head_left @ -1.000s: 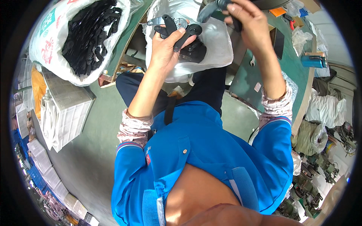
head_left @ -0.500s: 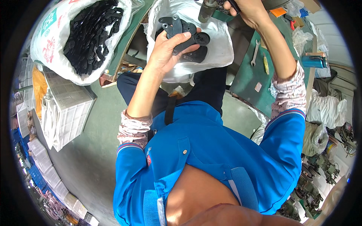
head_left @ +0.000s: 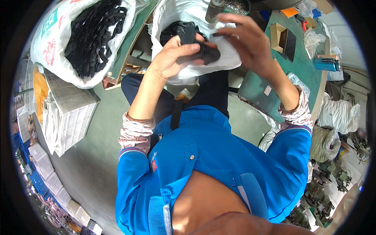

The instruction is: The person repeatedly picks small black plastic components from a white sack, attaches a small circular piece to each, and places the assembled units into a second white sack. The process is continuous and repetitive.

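Left hand: the left hand (head_left: 172,58) at upper centre is curled tight around a black plastic part (head_left: 205,53), over the white bag (head_left: 231,60) on the lap.
Right hand: the right hand (head_left: 244,39), half a second ago up at the tool (head_left: 214,9), has come down, fingers spread, fingertips meeting the part.
Meaning: both hands now work the one piece.
Elsewhere: sack of black parts (head_left: 94,35), upper left.

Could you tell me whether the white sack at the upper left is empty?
No, the white sack at the upper left lies open and is filled with a heap of black parts.
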Motion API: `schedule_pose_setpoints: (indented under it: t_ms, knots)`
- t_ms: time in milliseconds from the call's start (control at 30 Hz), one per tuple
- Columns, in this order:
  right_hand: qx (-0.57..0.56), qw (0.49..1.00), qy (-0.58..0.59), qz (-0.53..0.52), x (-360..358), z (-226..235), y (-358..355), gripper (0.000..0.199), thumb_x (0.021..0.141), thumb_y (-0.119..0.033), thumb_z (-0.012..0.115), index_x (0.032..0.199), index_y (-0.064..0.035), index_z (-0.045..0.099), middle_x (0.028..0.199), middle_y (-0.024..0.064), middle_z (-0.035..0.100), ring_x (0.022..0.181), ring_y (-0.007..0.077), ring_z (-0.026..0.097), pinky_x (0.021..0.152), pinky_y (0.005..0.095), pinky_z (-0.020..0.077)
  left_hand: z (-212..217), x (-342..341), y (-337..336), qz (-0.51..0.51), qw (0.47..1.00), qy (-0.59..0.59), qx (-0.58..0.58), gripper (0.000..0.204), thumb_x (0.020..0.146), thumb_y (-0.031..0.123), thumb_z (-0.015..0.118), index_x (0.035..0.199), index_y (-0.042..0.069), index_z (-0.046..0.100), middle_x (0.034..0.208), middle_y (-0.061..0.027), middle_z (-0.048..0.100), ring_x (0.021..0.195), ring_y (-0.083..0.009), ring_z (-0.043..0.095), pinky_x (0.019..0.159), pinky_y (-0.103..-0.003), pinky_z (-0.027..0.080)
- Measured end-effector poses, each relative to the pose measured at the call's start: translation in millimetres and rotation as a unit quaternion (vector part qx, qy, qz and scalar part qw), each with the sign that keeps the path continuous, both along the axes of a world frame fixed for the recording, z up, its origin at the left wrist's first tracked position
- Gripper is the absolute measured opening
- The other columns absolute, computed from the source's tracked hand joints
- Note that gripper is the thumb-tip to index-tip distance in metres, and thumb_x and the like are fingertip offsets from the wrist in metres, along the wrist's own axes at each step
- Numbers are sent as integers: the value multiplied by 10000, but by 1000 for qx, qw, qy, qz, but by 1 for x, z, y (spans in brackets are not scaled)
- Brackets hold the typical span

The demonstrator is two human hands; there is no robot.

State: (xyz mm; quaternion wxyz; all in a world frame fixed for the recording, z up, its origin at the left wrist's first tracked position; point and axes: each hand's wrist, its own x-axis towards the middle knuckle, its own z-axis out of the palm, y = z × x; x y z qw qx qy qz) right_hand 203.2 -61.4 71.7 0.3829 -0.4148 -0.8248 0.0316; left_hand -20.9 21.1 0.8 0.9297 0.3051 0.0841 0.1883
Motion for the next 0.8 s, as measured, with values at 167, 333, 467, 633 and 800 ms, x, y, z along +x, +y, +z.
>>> schedule_pose_setpoints:
  t_ms: [167, 333, 467, 633, 800]
  knots:
    - [-246, 931, 261, -67, -6, -9, -7, 271, 1001, -136, 448, 1254, -127, 545, 813, 32, 624, 761, 86, 589, 645, 233, 468, -1, 10, -7, 205, 975, 42, 72, 275, 864, 70, 659, 1108, 49, 532, 1217, -257, 573, 1059, -282, 629, 814, -368, 598]
    - [-354, 876, 324, -52, -28, -22, -7, 310, 984, -140, 489, 1281, -126, 575, 821, 43, 644, 690, 63, 594, 533, 185, 426, 4, 20, -16, 267, 949, 66, 154, 266, 872, 71, 657, 1095, 33, 518, 1126, -200, 617, 1023, -265, 636, 816, -406, 603]
    - [-363, 876, 301, -107, -10, -10, 3, 292, 942, -128, 571, 1225, -64, 612, 900, 72, 682, 761, 80, 633, 556, 203, 461, 15, 21, -19, 275, 960, 32, 49, 174, 893, 99, 640, 1008, 42, 523, 993, -115, 624, 915, -212, 652, 778, -427, 611]
    - [-239, 814, 504, -161, -6, 64, 60, 172, 938, -109, 544, 967, 43, 620, 647, 70, 622, 424, 111, 515, 410, 227, 412, -2, 18, -11, 276, 951, 112, 79, 226, 921, 222, 614, 1033, 26, 610, 1038, -137, 652, 887, -154, 636, 772, -344, 577]
    - [-345, 820, 427, -160, 28, 70, 87, 189, 946, -109, 520, 867, 34, 617, 624, 74, 612, 402, 118, 499, 397, 238, 396, -3, 23, -11, 240, 967, 74, 32, 258, 923, 222, 599, 1055, 4, 639, 1058, -145, 660, 928, -176, 636, 823, -361, 563]
